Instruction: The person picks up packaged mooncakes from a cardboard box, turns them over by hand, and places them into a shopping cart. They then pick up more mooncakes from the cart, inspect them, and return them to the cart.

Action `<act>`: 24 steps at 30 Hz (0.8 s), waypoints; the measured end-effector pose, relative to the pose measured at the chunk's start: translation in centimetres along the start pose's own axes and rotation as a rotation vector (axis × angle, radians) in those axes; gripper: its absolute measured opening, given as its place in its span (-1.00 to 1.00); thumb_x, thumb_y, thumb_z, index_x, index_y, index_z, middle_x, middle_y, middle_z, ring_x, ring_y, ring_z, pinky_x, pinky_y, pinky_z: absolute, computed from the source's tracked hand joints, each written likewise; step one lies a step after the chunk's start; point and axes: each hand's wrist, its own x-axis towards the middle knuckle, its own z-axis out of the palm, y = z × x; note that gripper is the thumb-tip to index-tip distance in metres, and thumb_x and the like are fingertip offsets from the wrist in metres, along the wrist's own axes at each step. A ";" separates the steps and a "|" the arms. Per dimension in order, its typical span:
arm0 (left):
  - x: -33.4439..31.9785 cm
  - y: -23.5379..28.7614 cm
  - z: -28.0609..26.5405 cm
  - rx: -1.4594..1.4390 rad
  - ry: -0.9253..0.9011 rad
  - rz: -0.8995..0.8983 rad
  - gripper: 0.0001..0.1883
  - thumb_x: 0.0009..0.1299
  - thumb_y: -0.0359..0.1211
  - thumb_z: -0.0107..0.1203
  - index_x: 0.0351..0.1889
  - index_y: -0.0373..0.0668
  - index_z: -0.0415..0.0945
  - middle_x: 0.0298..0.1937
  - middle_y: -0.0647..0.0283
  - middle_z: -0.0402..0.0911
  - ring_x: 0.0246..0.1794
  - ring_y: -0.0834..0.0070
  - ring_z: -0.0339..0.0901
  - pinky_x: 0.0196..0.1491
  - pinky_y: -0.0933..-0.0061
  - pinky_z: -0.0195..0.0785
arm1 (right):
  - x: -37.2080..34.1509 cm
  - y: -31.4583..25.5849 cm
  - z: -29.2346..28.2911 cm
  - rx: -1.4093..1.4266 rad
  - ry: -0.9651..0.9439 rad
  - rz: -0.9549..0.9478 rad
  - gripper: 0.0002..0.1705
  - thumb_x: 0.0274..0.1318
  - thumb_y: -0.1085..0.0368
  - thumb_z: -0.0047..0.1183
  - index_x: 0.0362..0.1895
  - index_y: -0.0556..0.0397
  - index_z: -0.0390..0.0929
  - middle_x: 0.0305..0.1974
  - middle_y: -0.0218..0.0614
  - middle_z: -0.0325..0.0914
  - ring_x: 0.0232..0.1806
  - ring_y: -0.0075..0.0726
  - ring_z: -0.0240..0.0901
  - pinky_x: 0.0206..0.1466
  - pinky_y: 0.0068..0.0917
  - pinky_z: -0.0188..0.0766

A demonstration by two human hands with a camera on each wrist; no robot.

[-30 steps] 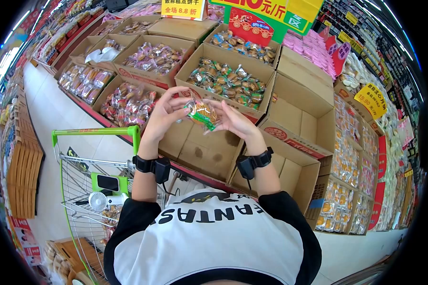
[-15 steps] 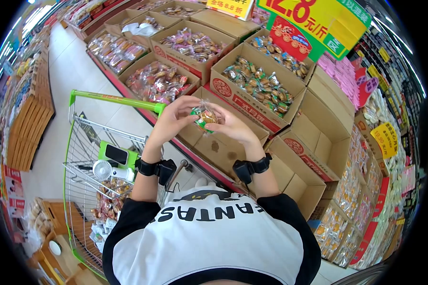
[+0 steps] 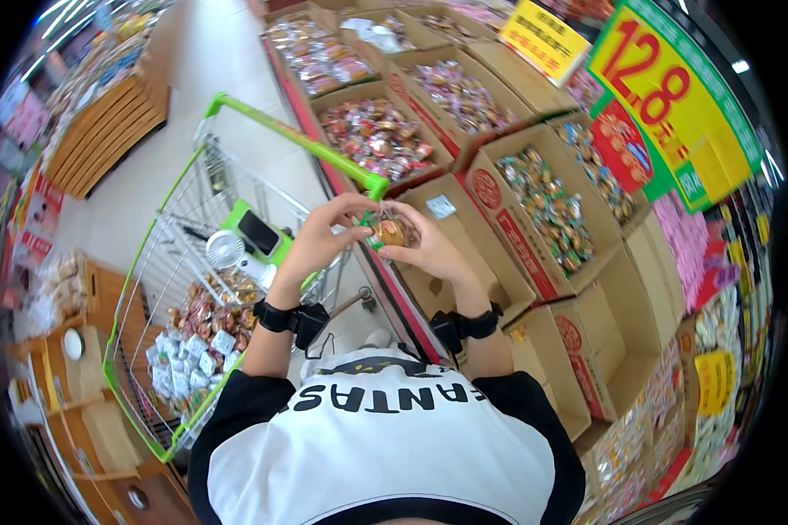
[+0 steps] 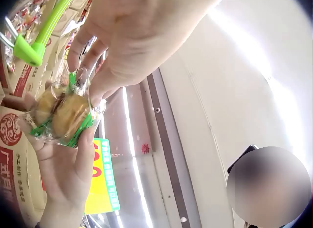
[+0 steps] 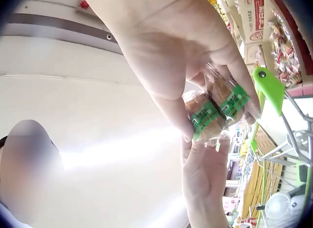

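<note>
Two wrapped mooncakes (image 3: 391, 233) in clear film with green labels are held between both hands, in front of the chest. Thumb and fingers of the left hand (image 3: 324, 234) pinch the wrapper's near side. From the other side the right hand (image 3: 436, 251) grips them, its thumb along the front. In the left wrist view the mooncakes (image 4: 70, 118) sit side by side, brown tops showing through the film. Green labels face the right wrist camera on the mooncakes (image 5: 208, 113), with the left hand (image 5: 205, 181) below them.
A shopping cart (image 3: 280, 131) with wrapped goods (image 3: 193, 363), a phone (image 3: 258, 233) and a small white fan (image 3: 226, 249) stands at the left. Cardboard boxes of wrapped mooncakes (image 3: 547, 206) line the right. Beneath the hands is a box (image 3: 473, 262) with a small packet. A price sign (image 3: 665, 96) rises behind.
The view has turned left, bringing the cart closer to the middle and shifting the boxes right. Both hands keep holding the mooncakes, which have turned between the fingers and now sit near the cart's handle.
</note>
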 end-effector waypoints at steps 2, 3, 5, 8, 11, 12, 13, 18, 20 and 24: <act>-1.5 1.2 -1.0 0.079 0.039 -0.052 -0.68 0.07 -0.55 0.07 -0.16 -0.22 0.41 -0.15 0.31 0.44 -0.28 0.60 0.36 -0.26 0.63 0.25 | 1.0 0.6 1.1 0.043 -0.082 -0.003 -0.28 -0.19 0.34 0.17 0.10 0.17 0.09 -0.09 -0.31 0.27 -0.09 -0.55 0.23 -0.05 -0.58 0.24; -2.4 1.1 -1.5 0.119 0.073 -0.003 -0.69 0.06 -0.54 0.08 -0.17 -0.22 0.42 -0.15 0.31 0.45 -0.30 0.60 0.36 -0.28 0.63 0.26 | 1.5 0.7 1.7 0.061 -0.139 0.005 -0.28 -0.19 0.37 0.16 0.10 0.17 0.09 -0.08 -0.31 0.26 -0.07 -0.54 0.23 -0.04 -0.58 0.24; -4.5 1.0 -2.7 0.164 0.138 -0.063 -0.67 0.05 -0.51 0.11 -0.17 -0.21 0.42 -0.18 0.33 0.47 -0.28 0.61 0.36 -0.26 0.64 0.24 | 2.4 1.3 3.2 0.038 -0.217 0.004 -0.27 -0.18 0.38 0.15 0.11 0.18 0.08 -0.06 -0.29 0.25 -0.06 -0.54 0.23 -0.03 -0.58 0.23; -8.2 2.1 -4.0 0.185 0.235 -0.116 -0.63 0.03 -0.50 0.12 -0.15 -0.17 0.40 -0.17 0.36 0.44 -0.24 0.59 0.34 -0.25 0.62 0.23 | 3.6 2.5 5.7 0.009 -0.370 0.020 -0.22 -0.18 0.33 0.15 0.14 0.18 0.03 -0.02 -0.23 0.21 -0.01 -0.47 0.20 0.04 -0.54 0.16; -12.5 1.9 -5.0 0.258 0.383 -0.168 -0.54 0.02 -0.47 0.16 -0.07 -0.15 0.34 -0.13 0.35 0.37 -0.18 0.60 0.32 -0.21 0.61 0.24 | 4.2 3.4 8.8 -0.033 -0.502 0.032 -0.19 -0.19 0.29 0.16 0.15 0.18 0.02 -0.02 -0.18 0.24 0.00 -0.42 0.20 0.06 -0.51 0.14; -13.9 2.0 -5.2 0.238 0.410 -0.214 -0.52 0.02 -0.44 0.18 -0.05 -0.15 0.32 -0.11 0.33 0.35 -0.15 0.59 0.31 -0.16 0.57 0.24 | 4.4 3.6 9.9 -0.018 -0.553 0.007 -0.19 -0.20 0.29 0.16 0.15 0.17 0.01 -0.03 -0.17 0.24 -0.01 -0.41 0.21 0.05 -0.50 0.15; -15.1 2.2 -5.5 0.188 0.405 -0.255 -0.50 0.05 -0.41 0.18 -0.02 -0.15 0.29 -0.10 0.32 0.35 -0.12 0.57 0.30 -0.11 0.52 0.24 | 4.5 3.8 11.0 -0.001 -0.598 -0.018 -0.18 -0.20 0.29 0.17 0.16 0.17 0.01 -0.04 -0.17 0.25 -0.01 -0.41 0.22 0.04 -0.50 0.15; -21.0 2.6 -5.4 0.118 0.423 -0.422 -0.48 0.13 -0.34 0.13 0.06 -0.17 0.23 -0.22 0.38 0.33 -0.19 0.62 0.23 -0.13 0.57 0.17 | 4.4 4.2 14.8 0.026 -0.795 0.027 -0.19 -0.23 0.31 0.18 0.13 0.14 0.01 -0.06 -0.15 0.29 -0.06 -0.41 0.26 0.00 -0.51 0.19; -22.3 3.6 -4.8 0.108 0.486 -0.495 -0.52 0.15 -0.35 0.10 0.04 -0.19 0.23 -0.25 0.37 0.33 -0.21 0.64 0.24 -0.17 0.59 0.18 | 4.4 4.8 15.9 0.067 -0.828 0.109 -0.22 -0.25 0.30 0.21 0.05 0.12 0.02 -0.11 -0.14 0.35 -0.11 -0.43 0.29 -0.04 -0.53 0.22; -24.0 4.5 -3.8 0.020 0.596 -0.586 -0.55 0.15 -0.36 0.10 0.00 -0.23 0.25 -0.29 0.38 0.36 -0.25 0.67 0.28 -0.22 0.62 0.20 | 4.4 6.8 17.6 0.031 -0.884 0.123 -0.25 -0.30 0.29 0.25 -0.01 0.12 0.06 -0.13 -0.14 0.36 -0.12 -0.42 0.30 -0.09 -0.53 0.26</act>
